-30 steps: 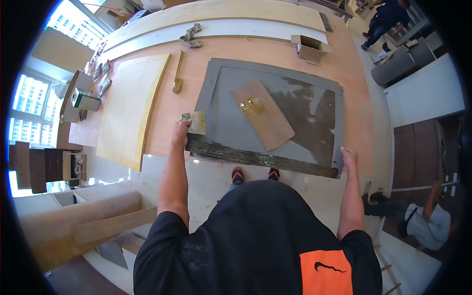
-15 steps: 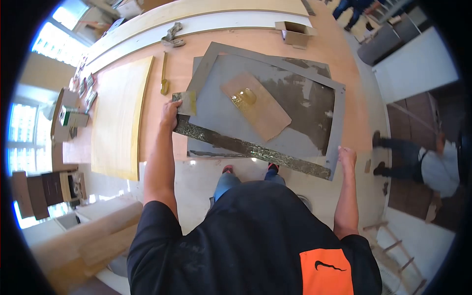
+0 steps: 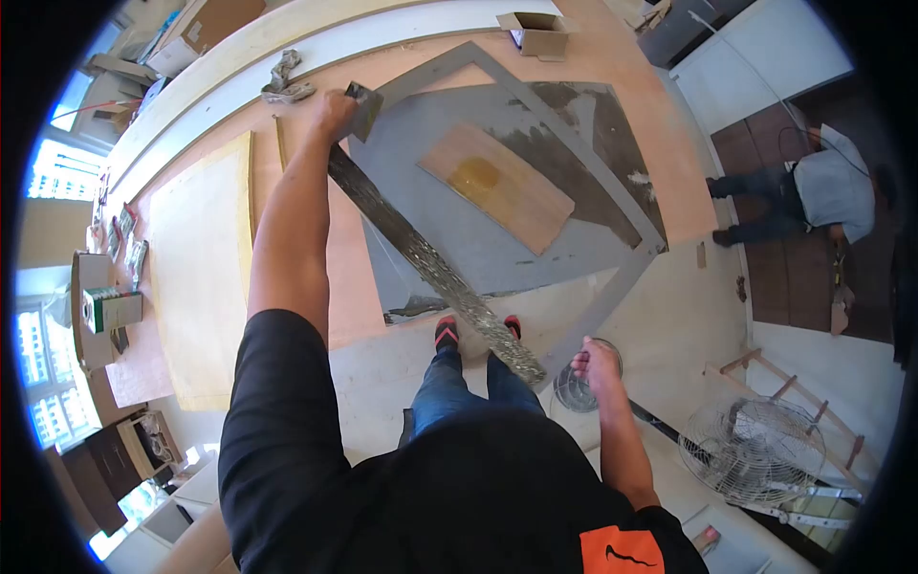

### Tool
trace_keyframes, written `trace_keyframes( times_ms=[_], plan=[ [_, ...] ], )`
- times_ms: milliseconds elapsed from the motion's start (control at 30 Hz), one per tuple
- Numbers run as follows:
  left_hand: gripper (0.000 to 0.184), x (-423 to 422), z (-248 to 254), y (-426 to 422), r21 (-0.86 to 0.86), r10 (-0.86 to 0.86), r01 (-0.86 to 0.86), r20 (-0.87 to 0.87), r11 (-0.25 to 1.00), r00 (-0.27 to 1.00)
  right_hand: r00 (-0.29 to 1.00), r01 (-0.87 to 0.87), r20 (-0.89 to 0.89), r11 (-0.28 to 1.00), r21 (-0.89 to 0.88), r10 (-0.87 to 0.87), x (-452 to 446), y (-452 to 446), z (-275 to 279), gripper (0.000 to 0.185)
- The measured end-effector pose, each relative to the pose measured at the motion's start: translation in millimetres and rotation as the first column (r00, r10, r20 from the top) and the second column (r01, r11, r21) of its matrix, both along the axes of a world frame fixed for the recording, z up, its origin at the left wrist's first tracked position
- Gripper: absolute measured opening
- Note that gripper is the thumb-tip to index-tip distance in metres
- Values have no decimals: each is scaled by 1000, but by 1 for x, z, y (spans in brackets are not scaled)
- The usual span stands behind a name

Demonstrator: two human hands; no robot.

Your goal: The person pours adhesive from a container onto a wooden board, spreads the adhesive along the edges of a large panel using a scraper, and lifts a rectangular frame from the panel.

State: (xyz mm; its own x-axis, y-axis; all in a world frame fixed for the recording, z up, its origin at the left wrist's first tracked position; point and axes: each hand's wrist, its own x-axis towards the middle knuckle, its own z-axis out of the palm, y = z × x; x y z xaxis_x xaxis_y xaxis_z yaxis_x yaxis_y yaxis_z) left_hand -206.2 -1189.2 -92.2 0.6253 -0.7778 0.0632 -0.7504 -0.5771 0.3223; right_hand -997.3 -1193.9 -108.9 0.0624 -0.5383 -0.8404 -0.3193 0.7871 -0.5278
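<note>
A grey rectangular frame (image 3: 442, 69) is lifted and turned at an angle above a dark grey board (image 3: 402, 163). Its near side is a dark strip (image 3: 411, 251) with a glossy, mottled surface. My left hand (image 3: 335, 117) closes round the frame's upper left corner and also holds a small flat scraper-like plate (image 3: 365, 113). At the lower corner, my right hand (image 3: 597, 364) grips the frame's edge with curled fingers. Within the frame's outline, a thin wooden sheet (image 3: 521, 201) with a yellowish glossy puddle (image 3: 476, 176) lies on the board.
Left of the board lie a pale wooden panel (image 3: 203, 239) and a tape measure, partly hidden. A cardboard box (image 3: 535, 36) and crumpled cloth (image 3: 285, 78) are farther back. A person (image 3: 830, 184) stands at right. Below is a wire-guard fan (image 3: 755, 445).
The frame has come off the board and turned clockwise. My left hand has moved up and away, my right hand down and towards me. The view has shifted.
</note>
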Motion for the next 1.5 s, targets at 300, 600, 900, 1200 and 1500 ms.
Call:
trace_keyframes(
  times_ms=[300,600,900,1200,1500],
  plan=[
    [31,-97,38,24,-442,6,-299,-552,846,834,925,-243,359,918,313,123,93,111,8,33],
    [22,-240,44,213,-308,-250,-815,-946,491,208,812,-555,424,756,348,401,147,94,-9,34],
    [31,-353,25,330,-76,-355,-974,-935,213,-4,532,-817,196,560,-138,824,172,19,54,31],
    [42,-468,34,329,99,-499,-995,-863,-26,-73,450,-848,-804,-96,-521,388,230,-146,46,70],
    [44,-540,54,290,132,-487,-989,-870,-70,-82,620,-731,-300,395,-556,725,256,-182,17,58]
  ],
)
